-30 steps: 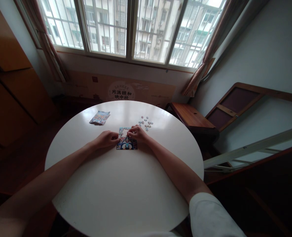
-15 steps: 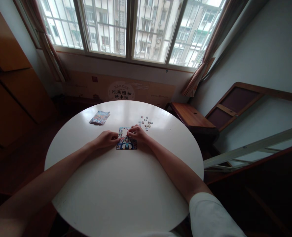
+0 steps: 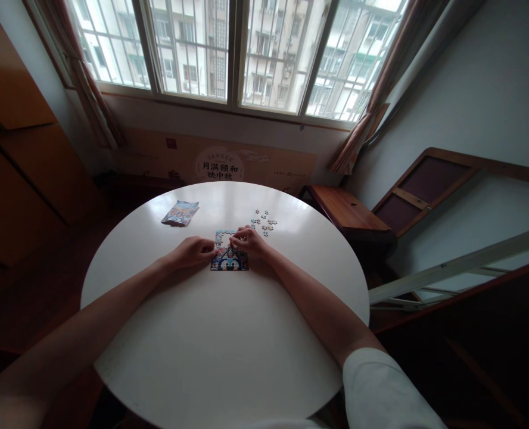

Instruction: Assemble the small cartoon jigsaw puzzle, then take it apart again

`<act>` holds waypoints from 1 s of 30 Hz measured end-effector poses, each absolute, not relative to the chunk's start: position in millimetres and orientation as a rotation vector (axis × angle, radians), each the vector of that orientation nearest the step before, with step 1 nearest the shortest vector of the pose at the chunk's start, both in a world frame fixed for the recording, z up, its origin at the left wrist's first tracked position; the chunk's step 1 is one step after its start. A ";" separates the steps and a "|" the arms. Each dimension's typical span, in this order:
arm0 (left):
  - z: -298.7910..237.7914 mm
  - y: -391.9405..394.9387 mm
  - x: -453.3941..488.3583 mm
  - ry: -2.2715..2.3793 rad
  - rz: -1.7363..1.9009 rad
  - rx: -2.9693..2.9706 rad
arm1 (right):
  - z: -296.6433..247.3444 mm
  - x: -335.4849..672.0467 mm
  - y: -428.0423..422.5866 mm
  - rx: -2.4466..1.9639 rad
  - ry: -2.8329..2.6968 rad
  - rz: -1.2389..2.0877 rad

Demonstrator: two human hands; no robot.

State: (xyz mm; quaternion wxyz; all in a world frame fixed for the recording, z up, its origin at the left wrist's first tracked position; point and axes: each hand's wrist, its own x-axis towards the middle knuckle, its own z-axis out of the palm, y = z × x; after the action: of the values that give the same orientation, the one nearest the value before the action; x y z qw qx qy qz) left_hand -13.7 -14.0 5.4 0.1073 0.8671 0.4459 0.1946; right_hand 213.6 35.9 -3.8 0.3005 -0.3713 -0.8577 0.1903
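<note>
A small jigsaw puzzle [image 3: 229, 263] lies flat on the white round table [image 3: 220, 333], with a dark-and-white cartoon face along its near edge. Its upper middle shows a pale gap without pieces. My left hand [image 3: 193, 250] is closed at the puzzle's left edge, fingers curled and thumb on the border. Over the puzzle's right side, my right hand [image 3: 248, 240] has its thumb and finger pinched on a puzzle piece, mostly covered by the fingertips. Several loose puzzle pieces [image 3: 268, 228] are scattered just beyond my right hand.
A crumpled printed packet [image 3: 180, 213] rests toward the table's far left. Beyond the far right rim is a wooden chair [image 3: 349, 208]. A folded wooden frame [image 3: 425, 185] leans by the right wall, and barred windows [image 3: 233, 53] are behind the table.
</note>
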 end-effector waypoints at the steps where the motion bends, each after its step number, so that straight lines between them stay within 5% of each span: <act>1: 5.2 -13.8 -13.7 1.315 0.570 2.552 | -3.8 213.5 35.9 -0.984 -2.276 0.505; 30: 4.5 -13.0 -14.2 1.312 0.561 2.534 | -5.3 213.7 36.7 -0.971 -2.271 0.493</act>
State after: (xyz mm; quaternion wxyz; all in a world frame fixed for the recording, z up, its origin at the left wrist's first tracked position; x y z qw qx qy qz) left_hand -14.2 -13.0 4.5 0.1165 0.8653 0.4481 0.1918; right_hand 213.7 36.7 -5.3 0.3064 -0.3669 -0.8583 0.1865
